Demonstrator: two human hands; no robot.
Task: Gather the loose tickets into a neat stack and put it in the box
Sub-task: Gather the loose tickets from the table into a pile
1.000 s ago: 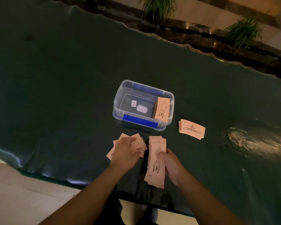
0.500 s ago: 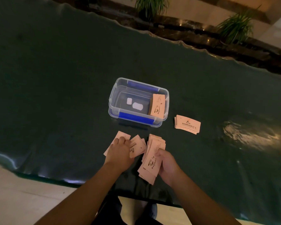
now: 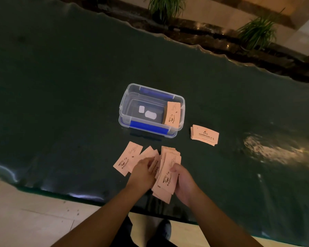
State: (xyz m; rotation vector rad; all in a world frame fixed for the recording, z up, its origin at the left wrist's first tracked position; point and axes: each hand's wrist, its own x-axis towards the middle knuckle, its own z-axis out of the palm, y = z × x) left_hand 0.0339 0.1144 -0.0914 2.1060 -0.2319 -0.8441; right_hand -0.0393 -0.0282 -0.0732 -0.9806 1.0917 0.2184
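Note:
My right hand [image 3: 183, 182] grips a fanned bundle of pink tickets [image 3: 168, 173] just above the dark green table's near edge. My left hand [image 3: 142, 171] pinches a ticket against the bundle's left side. A few loose pink tickets [image 3: 128, 158] lie flat on the table to the left of my left hand. A clear plastic box with blue clips [image 3: 125, 106] stands open farther back, with a neat ticket stack [image 3: 172, 115] leaning at its right end. Another small ticket stack [image 3: 204, 134] lies on the table right of the box.
The dark green table [image 3: 61, 86] has a wavy far edge, with potted plants [image 3: 165, 6] and a dark ledge behind it. A bright glare patch [image 3: 268, 150] sits on the right. Pale floor tiles [image 3: 25, 216] and my shoes show below the near edge.
My left hand has slid right from the loose tickets to the bundle, bringing a ticket with it. One long ticket on the left is now uncovered. The bundle stays in my right hand.

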